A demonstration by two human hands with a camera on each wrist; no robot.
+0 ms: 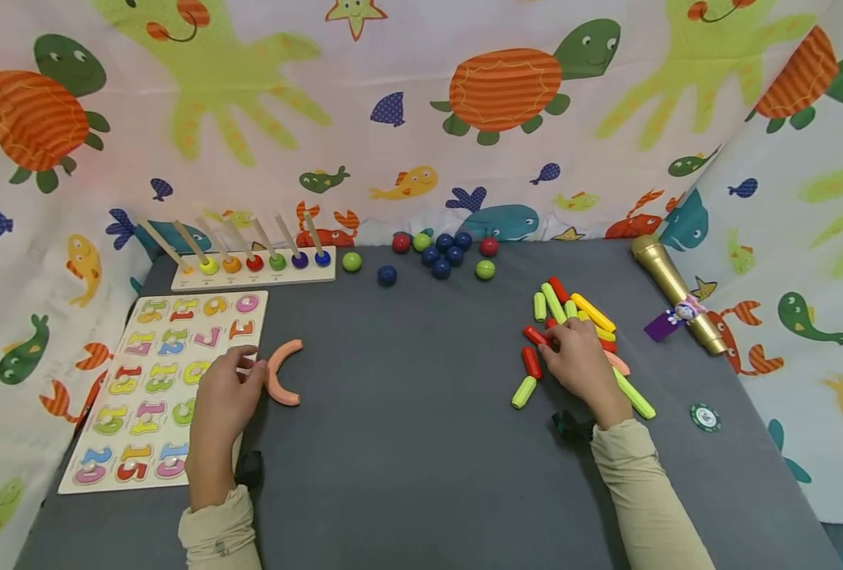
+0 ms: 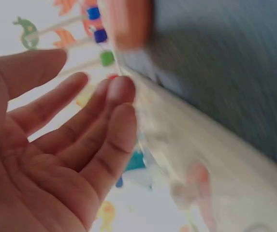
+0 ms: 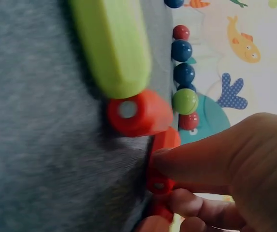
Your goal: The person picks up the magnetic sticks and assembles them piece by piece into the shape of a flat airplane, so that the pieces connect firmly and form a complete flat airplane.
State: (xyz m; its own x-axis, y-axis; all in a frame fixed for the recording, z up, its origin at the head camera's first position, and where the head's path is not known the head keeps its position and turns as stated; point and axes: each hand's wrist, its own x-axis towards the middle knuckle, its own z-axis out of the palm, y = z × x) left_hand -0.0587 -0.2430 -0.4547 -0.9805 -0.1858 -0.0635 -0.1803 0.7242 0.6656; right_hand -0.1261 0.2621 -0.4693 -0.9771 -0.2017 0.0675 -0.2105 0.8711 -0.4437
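Note:
My right hand (image 1: 583, 358) pinches a short red magnetic stick (image 1: 536, 336) at the left side of a loose pile. In the right wrist view the thumb lies over that stick, and fingers show beneath it. Another red stick (image 3: 140, 113), a metal dot in its end, lies close by against a light green stick (image 3: 111, 46). At the left, my left hand (image 1: 225, 392) hovers over the right edge of the number puzzle board (image 1: 256, 305), fingers loosely bent and holding nothing. Just right of its fingertips lies a peach curved piece (image 1: 275, 375), two arcs forming a C.
Behind the puzzle board stands a peg stacker (image 1: 253, 273) with coloured beads. Blue, red and green balls (image 1: 441, 268) sit along the table's back edge. On the right lie a gold microphone (image 1: 677, 293) with a purple tag and a green-white chip (image 1: 705, 417).

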